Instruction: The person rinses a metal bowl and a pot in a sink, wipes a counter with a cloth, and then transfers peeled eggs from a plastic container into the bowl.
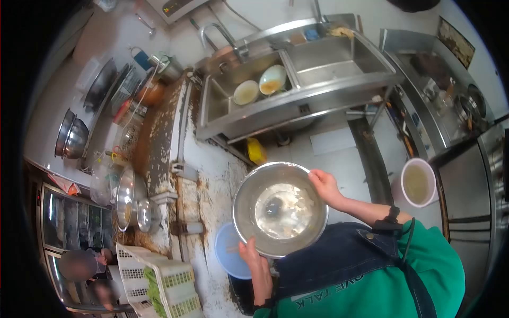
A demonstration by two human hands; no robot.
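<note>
My left hand [255, 265] and my right hand [327, 189] grip the rim of a large round stainless steel basin [244, 212], at its near edge and upper right side. The basin is tilted so that its inside faces up toward me. Its bottom looks shiny, with bright reflections and a dark spot. Just beyond my left hand, a light blue plastic basin [225, 246] shows partly behind the steel one. My dark apron [328, 259] is right at the steel basin's near side.
A double steel sink [299, 103] ahead has two bowls [246, 93] in its left half. A pink bucket [405, 193] of cloudy liquid stands right. White plastic crates [180, 286] with greens, metal bowls [127, 191] and a worn counter [161, 143] are left. Another person [98, 262] is lower left.
</note>
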